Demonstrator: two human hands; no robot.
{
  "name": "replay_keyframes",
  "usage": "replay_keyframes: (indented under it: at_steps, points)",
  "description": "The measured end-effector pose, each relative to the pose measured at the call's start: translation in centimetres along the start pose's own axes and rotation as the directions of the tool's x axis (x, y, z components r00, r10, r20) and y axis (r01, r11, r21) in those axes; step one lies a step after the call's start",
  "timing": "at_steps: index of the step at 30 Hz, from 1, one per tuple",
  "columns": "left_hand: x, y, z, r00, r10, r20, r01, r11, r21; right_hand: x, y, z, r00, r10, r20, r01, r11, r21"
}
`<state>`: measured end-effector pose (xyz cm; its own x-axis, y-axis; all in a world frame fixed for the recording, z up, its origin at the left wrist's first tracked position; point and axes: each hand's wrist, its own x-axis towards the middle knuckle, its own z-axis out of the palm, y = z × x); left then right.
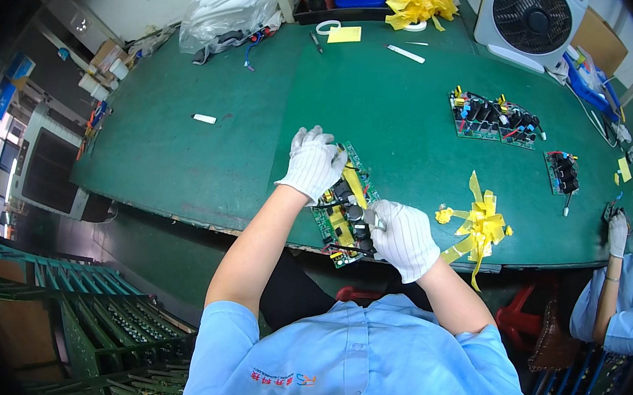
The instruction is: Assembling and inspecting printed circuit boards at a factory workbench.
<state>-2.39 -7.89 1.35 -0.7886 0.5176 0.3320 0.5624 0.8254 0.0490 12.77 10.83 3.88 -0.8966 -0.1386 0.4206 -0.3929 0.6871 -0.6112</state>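
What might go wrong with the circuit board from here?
The populated circuit board appears to reach the green table's front edge, so it might tip off if the left hand and right hand let go. The yellow strips near the right wrist overhang too, and could snag.

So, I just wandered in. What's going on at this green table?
A person in white striped gloves is handling a circuit board assembly at the near edge of the green table. The left hand is at its far end, the right hand at its right side. A tangle of yellow strips lies to the right, with more boards farther back. At the far right, another gloved person is also at the table.
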Motion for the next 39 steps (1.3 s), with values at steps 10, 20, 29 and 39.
replay_keyframes:
  at_steps: [10, 20, 29, 39]
  points:
    - [2.2, 2.8, 1.9, 0.981, 0.022, 0.193, 0.025, 0.971, -0.238, 0.0, 0.0, -0.1, 1.0, -0.003, 0.024, 0.003, 1.0, -0.022]
    - [2.0, -3.2, 1.6, 0.995, -0.094, 0.037, 0.097, 0.796, -0.598, 4.4, -3.3, -0.8, 0.968, -0.155, 0.199, 0.191, 0.965, -0.178]
    - [-0.9, -2.5, 7.8, 0.965, -0.241, 0.103, 0.252, 0.742, -0.621, 8.4, -4.5, -2.5, 0.964, -0.079, 0.253, 0.16, 0.936, -0.315]
    - [-0.7, -2.4, 8.8, 0.969, -0.243, -0.036, 0.179, 0.799, -0.573, 14.8, -6.1, -3.6, 0.924, -0.183, 0.336, 0.309, 0.875, -0.373]
